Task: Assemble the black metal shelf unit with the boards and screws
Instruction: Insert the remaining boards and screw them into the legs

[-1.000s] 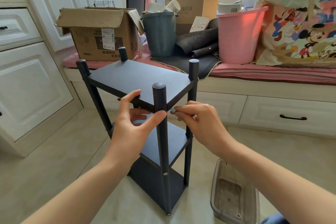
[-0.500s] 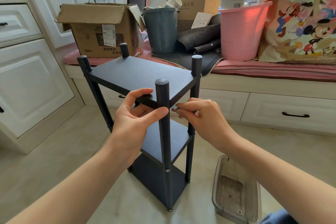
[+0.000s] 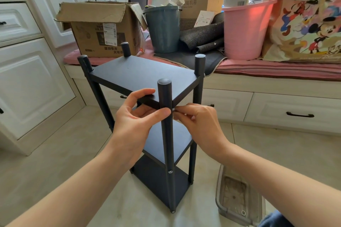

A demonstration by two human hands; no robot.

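at the centre of the frame we see the black shelf unit [image 3: 147,79] standing upright on the tiled floor [image 3: 46,162], with three dark boards stacked one above another between four round posts. the top board [image 3: 144,73] sits just below the capped post tops; the middle board [image 3: 166,142] and bottom board [image 3: 160,180] show beneath it. a small silver screw head [image 3: 170,171] shows low on the near post [image 3: 165,101].

our left hand [image 3: 136,121] grips the near corner of the top board: its fingers [image 3: 142,93] curl over the board's front edge while the thumb presses against the near post from the left. our right hand [image 3: 199,121] is just right of that post, fingers curled tight and pinching at the joint under the board; whatever small thing they hold is hidden, so we cannot tell what it is.

at lower right a clear plastic tray [image 3: 238,195] lies on the floor. across the upper frame a window seat with a pink cushion [image 3: 276,69] carries a brown cardboard box [image 3: 103,29], a grey bin [image 3: 163,29], a pink bucket [image 3: 245,29] and a cartoon-print bag [image 3: 310,24]. white cabinets [image 3: 27,79] fill the left side.
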